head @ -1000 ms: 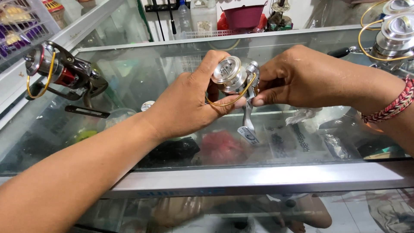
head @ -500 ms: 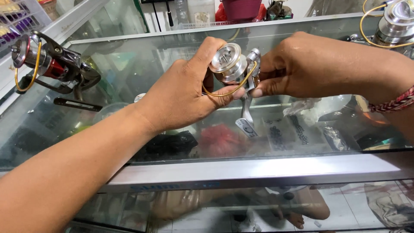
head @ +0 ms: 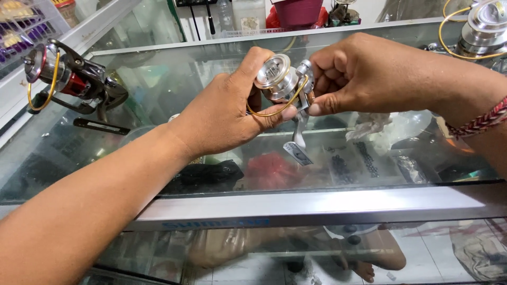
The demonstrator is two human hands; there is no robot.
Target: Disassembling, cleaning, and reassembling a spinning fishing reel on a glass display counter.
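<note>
2 hands hold 1 silver fishing reel (head: 285,84) above the glass counter (head: 158,79).

The left hand (head: 227,113) pinches the reel's spool between thumb and fingers, closed on it; the right hand (head: 364,74) is curled shut around the reel's body, thumb pressed by the gold bail wire. The reel's foot hangs down toward the counter. Left of the held reel, a second reel (head: 68,79) with a red band rests on the glass; a third reel (head: 483,29) sits at its far right.

Glossy silver metal reel (head: 280,79); smooth glass counter (head: 158,95).
</note>
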